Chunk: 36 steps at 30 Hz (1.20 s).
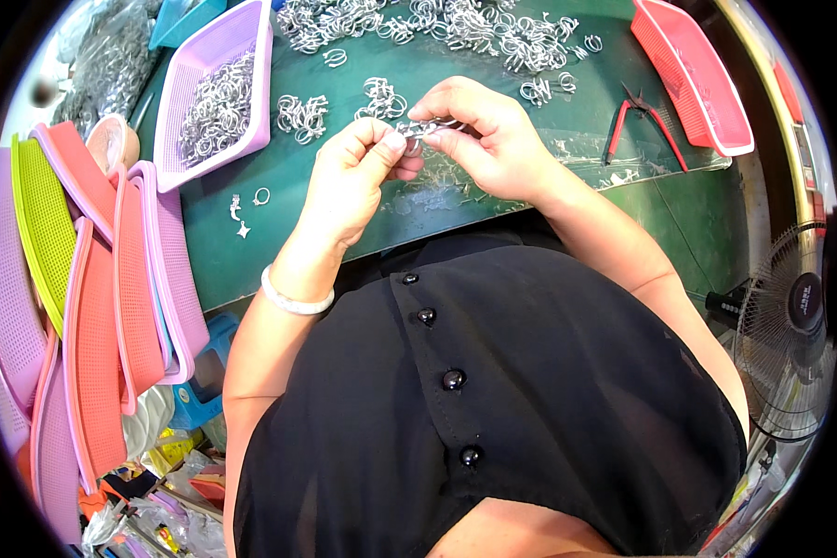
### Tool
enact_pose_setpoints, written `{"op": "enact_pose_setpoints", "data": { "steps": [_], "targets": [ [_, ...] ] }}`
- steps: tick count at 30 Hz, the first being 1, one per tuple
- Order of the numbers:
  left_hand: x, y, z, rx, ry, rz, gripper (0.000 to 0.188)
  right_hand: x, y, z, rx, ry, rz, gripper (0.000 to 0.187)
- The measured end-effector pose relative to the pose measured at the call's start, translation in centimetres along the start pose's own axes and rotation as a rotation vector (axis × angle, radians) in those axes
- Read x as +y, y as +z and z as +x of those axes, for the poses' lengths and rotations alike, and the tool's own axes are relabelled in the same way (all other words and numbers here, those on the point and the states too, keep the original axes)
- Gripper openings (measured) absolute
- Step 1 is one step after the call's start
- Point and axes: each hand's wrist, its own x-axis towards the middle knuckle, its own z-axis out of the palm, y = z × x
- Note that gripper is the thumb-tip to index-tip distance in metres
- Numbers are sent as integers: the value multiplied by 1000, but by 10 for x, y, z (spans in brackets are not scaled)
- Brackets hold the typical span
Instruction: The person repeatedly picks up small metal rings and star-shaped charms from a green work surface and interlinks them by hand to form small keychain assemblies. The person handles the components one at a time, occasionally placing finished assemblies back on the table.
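Observation:
My left hand (pixel 349 177) and my right hand (pixel 493 139) meet over the near part of the green table. Between their fingertips is a small cluster of silver rings (pixel 416 130), pinched from both sides. The fingers partly hide it. Just beyond my left hand lies a small pile of rings (pixel 381 99), with another ring pile (pixel 302 117) to its left. A large heap of silver rings (pixel 474 33) spreads along the far side. A purple basket (pixel 259 93) at the left holds many more rings.
Red-handled pliers (pixel 644 126) lie at the right, beside a red basket (pixel 735 149). A loose ring (pixel 262 196) and small silver pieces (pixel 236 209) rest at the left. Stacked coloured baskets (pixel 93 344) stand beyond the table's left edge. A fan (pixel 790 316) stands at the right.

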Motion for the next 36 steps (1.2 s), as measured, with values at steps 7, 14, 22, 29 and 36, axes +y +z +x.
{"op": "enact_pose_setpoints", "data": {
  "steps": [7,14,22,29,36],
  "targets": [
    [-3,-4,-4,71,366,607,8,-3,-3,0,-16,-79,11,20],
    [2,-4,-3,94,494,719,9,-2,-3,-1,-4,-37,81,23],
    [-5,-5,-3,36,354,418,8,5,1,-2,-90,201,236,22],
    [0,-7,-8,6,301,481,9,-6,-6,6,-81,15,-91,17],
    [-7,-4,-6,116,493,574,10,-6,-1,0,-35,7,-35,22]
  ]
}}
